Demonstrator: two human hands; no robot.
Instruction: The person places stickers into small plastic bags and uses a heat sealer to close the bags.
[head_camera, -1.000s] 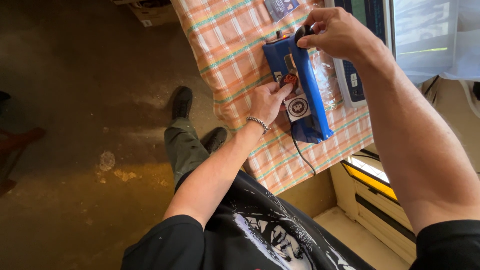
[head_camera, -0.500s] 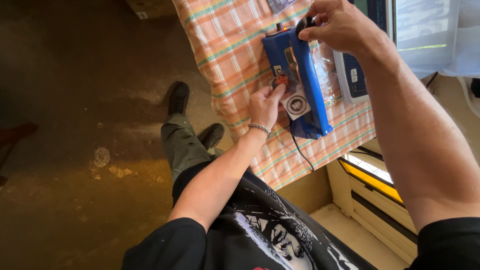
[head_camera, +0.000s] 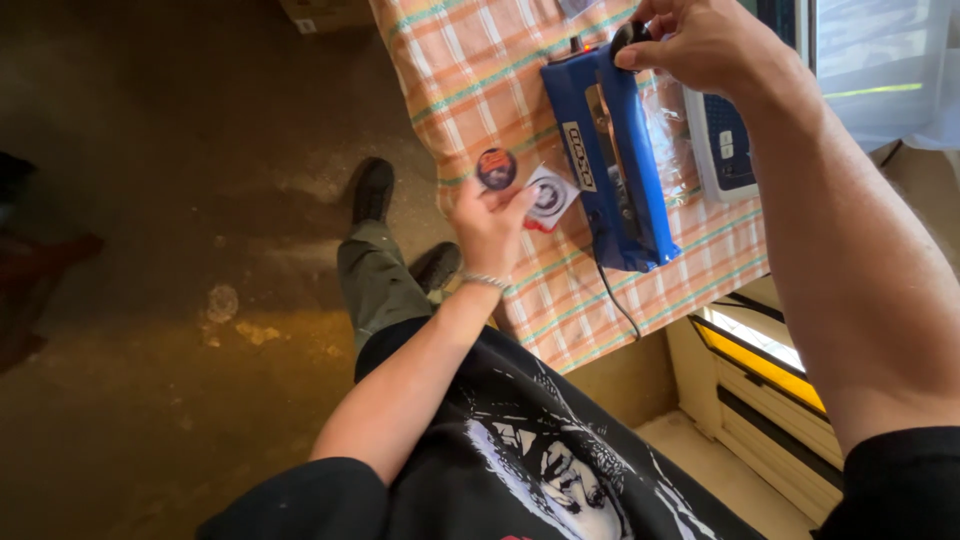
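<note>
Checked-cloth worktop (head_camera: 470, 60): left hand (head_camera: 490, 225) has withdrawn to the near edge, grip pinching round badge (head_camera: 496, 168) and packet (head_camera: 550, 195); right hand (head_camera: 705, 45) stays closed on blue sealer (head_camera: 610, 160) knob.

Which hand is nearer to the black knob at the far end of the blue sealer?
Right. The right hand wraps its fingers around the black knob on the blue sealer. The left hand is off the sealer's near side, holding small round stickers.
</note>
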